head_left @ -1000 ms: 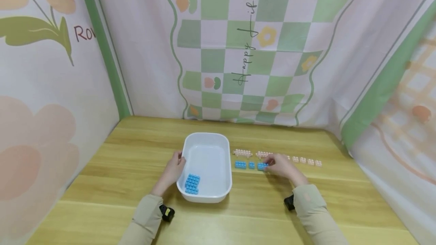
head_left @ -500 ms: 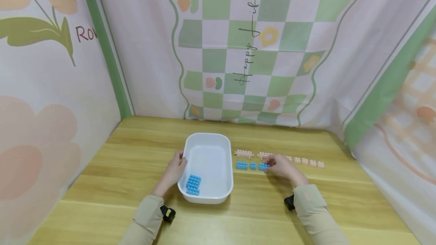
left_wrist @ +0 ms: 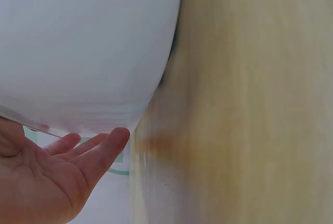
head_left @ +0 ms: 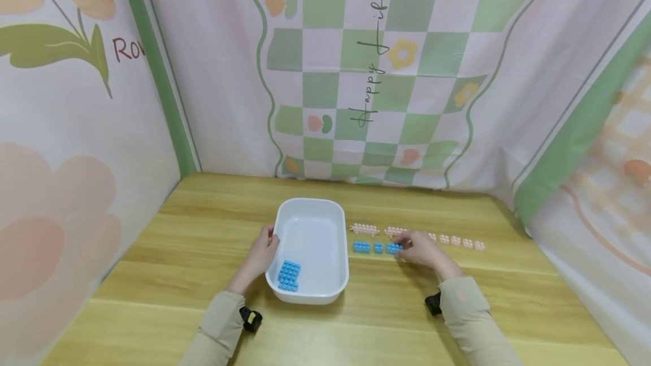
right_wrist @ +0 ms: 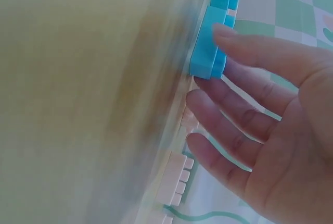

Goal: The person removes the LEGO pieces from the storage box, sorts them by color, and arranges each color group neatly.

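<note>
**Caught mid-grip on both sides**

Biggest first: pale curtain (head_left: 218, 72) all round, with green checks and "Happy Life" written up the middle. Below it, my wooden table (head_left: 193, 242). On that sits the white tub (head_left: 317, 247), left of the brick rows. My left hand (head_left: 260, 253) has its left rim — thumb over the edge, fingers along the outer wall. My right hand (head_left: 421, 250) is past the tub's other side.

In the tub's near-left corner there's a patch of blue bricks (head_left: 289, 275). Behind the blue row on the table are two long pink pieces (head_left: 364, 229), one partly hidden by my hand. My right thumb and index finger are pinching the blue brick (head_left: 393, 248) at that row's right end — next to it a small blue brick (head_left: 378, 248), and further right, small pink bricks (head_left: 456, 240).
</note>
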Demonstrator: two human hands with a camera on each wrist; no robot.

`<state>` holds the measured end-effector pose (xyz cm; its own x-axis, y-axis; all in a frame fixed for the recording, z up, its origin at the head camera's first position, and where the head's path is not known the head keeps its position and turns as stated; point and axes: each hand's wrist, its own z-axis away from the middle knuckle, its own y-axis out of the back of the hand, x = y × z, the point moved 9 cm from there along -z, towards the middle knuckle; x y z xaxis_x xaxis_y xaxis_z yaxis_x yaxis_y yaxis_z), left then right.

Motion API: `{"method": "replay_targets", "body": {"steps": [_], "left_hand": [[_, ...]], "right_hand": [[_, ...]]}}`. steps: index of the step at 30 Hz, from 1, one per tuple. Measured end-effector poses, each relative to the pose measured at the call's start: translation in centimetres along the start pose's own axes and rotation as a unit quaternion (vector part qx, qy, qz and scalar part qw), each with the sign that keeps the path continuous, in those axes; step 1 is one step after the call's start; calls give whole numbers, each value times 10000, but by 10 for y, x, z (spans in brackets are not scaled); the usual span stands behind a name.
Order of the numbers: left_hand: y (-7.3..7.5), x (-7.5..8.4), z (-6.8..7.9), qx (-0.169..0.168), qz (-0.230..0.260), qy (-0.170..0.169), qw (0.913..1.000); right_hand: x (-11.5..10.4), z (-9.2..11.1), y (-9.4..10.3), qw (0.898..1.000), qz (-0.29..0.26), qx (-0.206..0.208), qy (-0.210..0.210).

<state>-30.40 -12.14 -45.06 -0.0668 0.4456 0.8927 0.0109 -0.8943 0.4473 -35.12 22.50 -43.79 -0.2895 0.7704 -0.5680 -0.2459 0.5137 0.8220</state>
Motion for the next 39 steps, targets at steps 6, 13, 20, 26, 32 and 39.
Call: {"method": "replay_targets", "body": {"steps": [6,13,20,26,32,39], "left_hand": [[0,0,0,18,-64,-41,10000],[0,-1,-1,14,-7,-40,10000],[-1,-2,-1,-86,24,29,10000],[1,-2,0,-85,-53,3,9999],[2,-1,2,-80,-129,-32,9999],[-1,0,1,-44,-158,-126,9998]], "right_hand": [[0,10,6,9999,-3,63,113],[0,19,17,9992,-4,339,192],[-5,26,30,9964,23,819,210],[-23,25,30,9940,-129,983,467],[-47,18,21,9913,-201,1044,774],[-73,10,18,9891,-358,1018,1005]]}}
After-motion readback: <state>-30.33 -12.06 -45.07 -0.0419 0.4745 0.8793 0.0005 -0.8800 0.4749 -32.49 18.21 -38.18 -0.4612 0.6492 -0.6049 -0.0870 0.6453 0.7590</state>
